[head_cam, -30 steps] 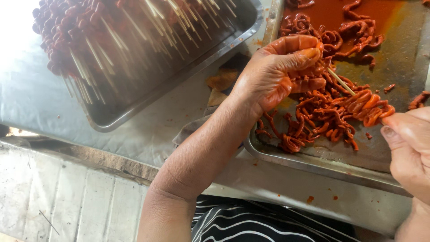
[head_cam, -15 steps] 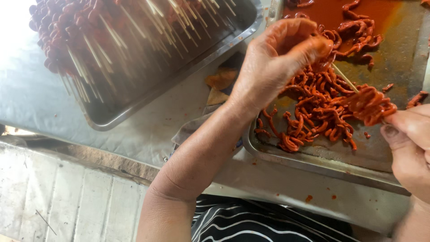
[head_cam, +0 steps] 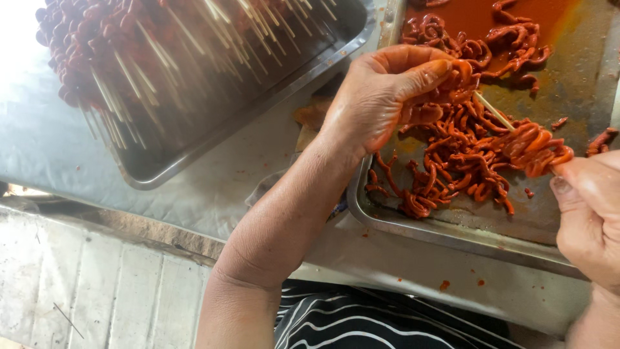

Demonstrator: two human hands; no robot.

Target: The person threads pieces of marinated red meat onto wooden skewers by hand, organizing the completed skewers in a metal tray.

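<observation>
Over the steel tray (head_cam: 452, 229), left hand (head_cam: 387, 97) grip pinching red meat strips (head_cam: 452, 155), right hand (head_cam: 591, 213) clamped on skewer (head_cam: 494, 111), skewer-filled pan (head_cam: 213, 139) beside.

Tabletop (head_cam: 213, 194) is grey metal, kinda scuffed, w/ a few red sauce drips near the front edge. Two steel trays sit right on it: left tray (head_cam: 194, 158) piled w/ skewered red bits, right tray (head_cam: 452, 232) w/ loose saucy strips. Small scrap of brownish cardboard (head_cam: 309, 126) lies btwn them.
</observation>
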